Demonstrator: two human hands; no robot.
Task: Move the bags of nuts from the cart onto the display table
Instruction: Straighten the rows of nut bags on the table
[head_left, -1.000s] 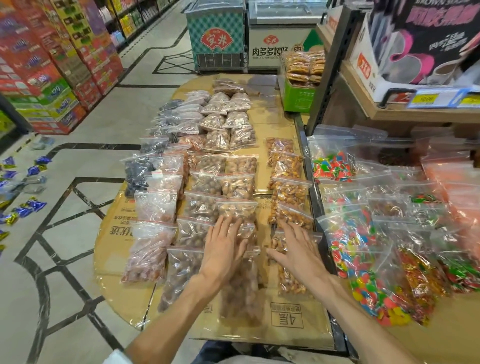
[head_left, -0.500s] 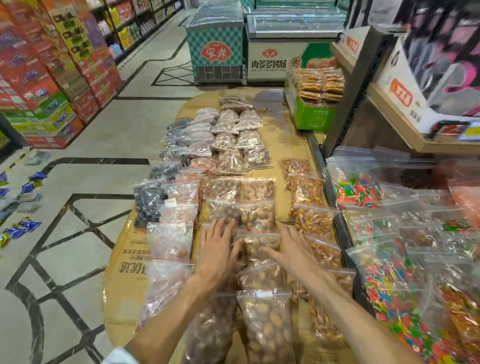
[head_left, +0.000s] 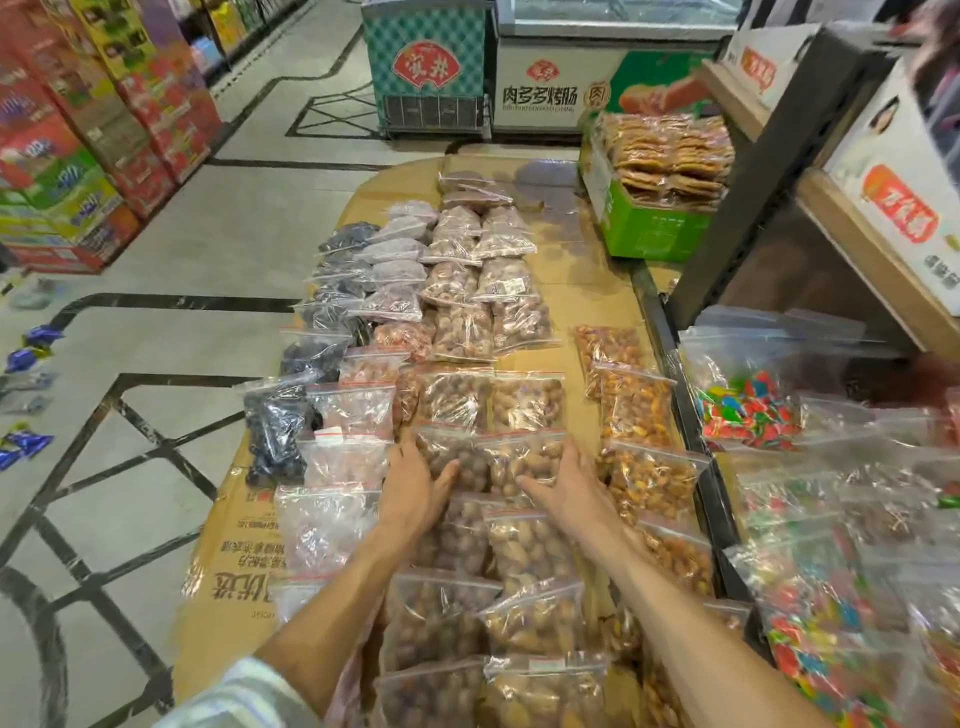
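Several clear zip bags of nuts lie in rows on the cardboard-covered display table (head_left: 234, 561). My left hand (head_left: 415, 486) lies flat on the left side of a bag of dark brown nuts (head_left: 457, 457) in the middle rows. My right hand (head_left: 571, 486) lies flat on the right side of the neighbouring bag of light brown nuts (head_left: 524, 457). Both hands have straight fingers and frame the two bags between them. More bags of nuts (head_left: 467, 613) overlap below my forearms. No cart shows.
Bags of coloured candy (head_left: 748, 410) fill a lower surface to the right, past a black rail (head_left: 711, 499). A green crate of packed snacks (head_left: 654, 228) stands at the table's far right. Shelving (head_left: 779, 171) rises on the right; freezers (head_left: 431, 67) stand beyond.
Both hands have slid forward along the middle rows, from the nearest bags to a pair farther up the table. The camera has moved forward with them.
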